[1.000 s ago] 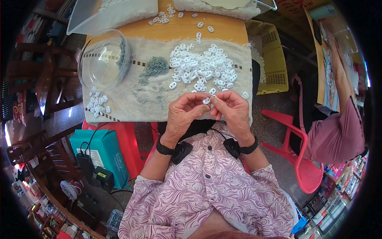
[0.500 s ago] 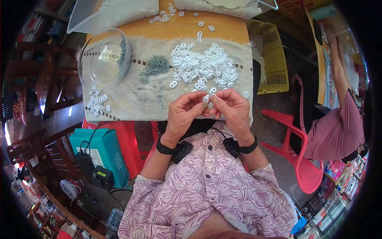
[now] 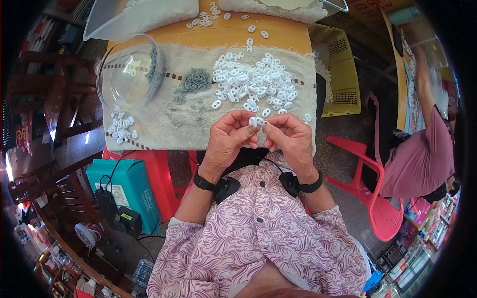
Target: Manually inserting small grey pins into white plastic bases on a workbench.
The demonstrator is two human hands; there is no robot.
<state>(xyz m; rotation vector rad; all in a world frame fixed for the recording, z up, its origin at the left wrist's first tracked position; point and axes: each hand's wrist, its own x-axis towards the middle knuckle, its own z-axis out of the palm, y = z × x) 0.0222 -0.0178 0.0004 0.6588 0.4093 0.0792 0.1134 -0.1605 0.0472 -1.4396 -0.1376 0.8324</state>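
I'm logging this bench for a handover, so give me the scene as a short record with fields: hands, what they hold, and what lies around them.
Left hand: fingertips pinch a small white oval plastic piece, shared with the other hand.
Right hand: fingertips meet the same piece.
Surface: pale fringed cloth on an orange table.
Ahead of hands: heap of white oval plastic pieces.
Beside heap: small pile of grey-green bits.
Left side: clear round bowl; small cluster of white pieces.

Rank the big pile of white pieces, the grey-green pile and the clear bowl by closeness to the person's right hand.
From the right hand:
1. Big pile of white pieces, just beyond it on the cloth.
2. Grey-green pile, farther left.
3. Clear bowl, at the cloth's far left.
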